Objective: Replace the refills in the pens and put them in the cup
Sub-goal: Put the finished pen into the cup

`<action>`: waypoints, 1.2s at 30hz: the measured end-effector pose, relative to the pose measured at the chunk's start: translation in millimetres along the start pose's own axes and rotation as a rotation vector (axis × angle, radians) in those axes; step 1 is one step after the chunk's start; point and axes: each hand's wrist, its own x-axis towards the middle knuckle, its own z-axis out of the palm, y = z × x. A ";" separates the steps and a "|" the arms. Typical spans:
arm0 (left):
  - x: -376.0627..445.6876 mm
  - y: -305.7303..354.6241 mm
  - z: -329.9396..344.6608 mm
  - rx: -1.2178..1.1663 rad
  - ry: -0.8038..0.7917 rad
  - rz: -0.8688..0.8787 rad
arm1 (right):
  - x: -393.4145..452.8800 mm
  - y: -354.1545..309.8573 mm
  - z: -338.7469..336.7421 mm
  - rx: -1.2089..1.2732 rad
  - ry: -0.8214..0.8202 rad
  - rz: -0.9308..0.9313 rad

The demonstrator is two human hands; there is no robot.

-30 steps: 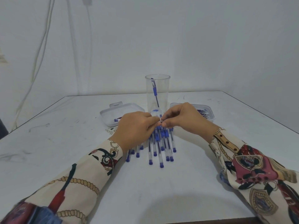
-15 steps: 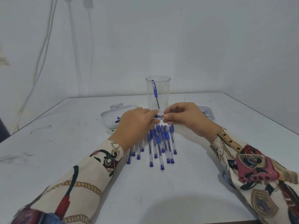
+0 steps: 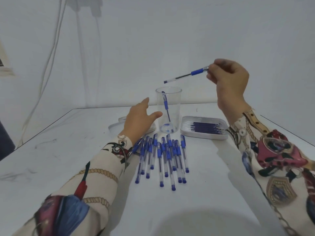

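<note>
a moment ago both my hands were joined over the pile; now my right hand point(image 3: 228, 79) has lifted, pinching a pen point(image 3: 186, 75) by its tip end, slanting down above the cup point(image 3: 168, 109). my left hand point(image 3: 139, 120) has let go, fingers loose beside the cup. this pen looks finished; dropping it in comes next.
</note>
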 end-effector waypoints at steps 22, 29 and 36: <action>13.9 22.9 23.9 -0.250 -0.071 -0.097 | -18.8 48.3 39.1 -0.979 -0.429 -0.324; -4.6 24.0 13.9 -0.139 -0.109 -0.137 | -37.9 41.3 12.0 -0.757 -0.344 -0.373; -36.0 5.7 5.8 -0.129 -0.146 -0.117 | -58.9 55.9 -34.5 -0.869 -0.515 -0.179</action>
